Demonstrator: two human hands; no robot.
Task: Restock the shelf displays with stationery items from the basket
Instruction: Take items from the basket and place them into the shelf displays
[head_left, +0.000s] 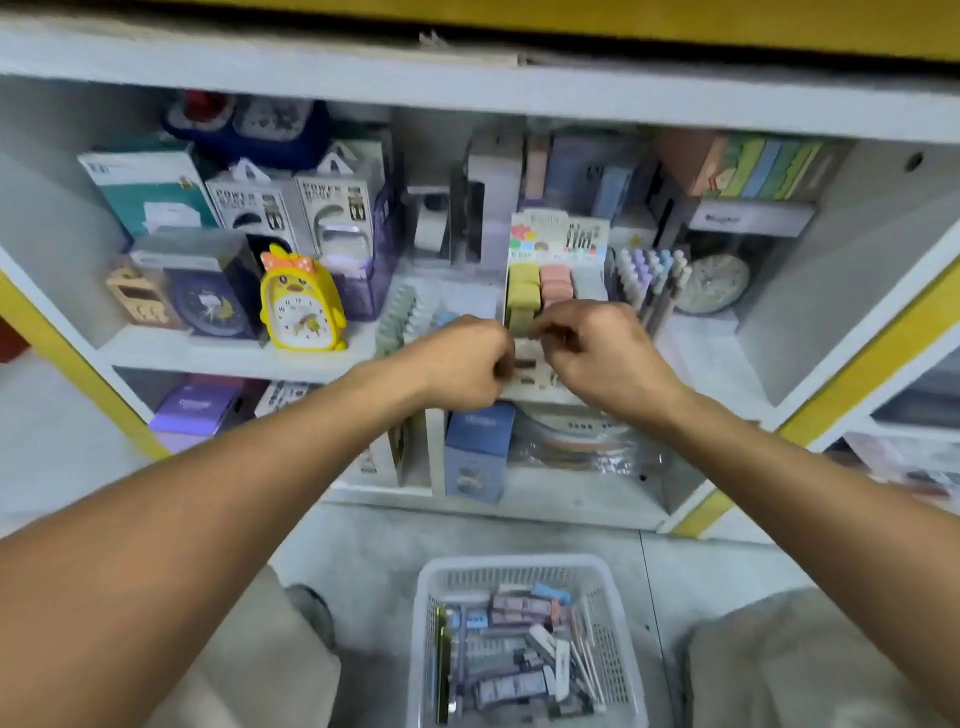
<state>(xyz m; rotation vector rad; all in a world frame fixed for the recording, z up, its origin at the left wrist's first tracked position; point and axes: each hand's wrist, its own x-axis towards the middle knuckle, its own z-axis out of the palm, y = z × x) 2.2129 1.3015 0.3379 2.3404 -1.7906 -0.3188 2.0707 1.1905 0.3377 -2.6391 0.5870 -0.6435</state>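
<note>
A white plastic basket (524, 565) stands on the floor between my knees, holding several small stationery boxes (514, 608) and pens. On the middle shelf sits an eraser display box (537, 376) with yellow-green erasers (522, 293) and pink erasers (556, 283) in rows. My left hand (462, 364) has its fingers curled round the left front edge of that box. My right hand (592, 353) pinches a small item at the box's front, just below the yellow-green erasers; blur hides what it is.
A yellow chick clock (301, 306) and boxed clocks fill the shelf's left side. A pen rack (652, 275) stands right of the display box, and a row of pale markers (400, 317) lies to its left. Blue boxes (475, 452) occupy the lower shelf.
</note>
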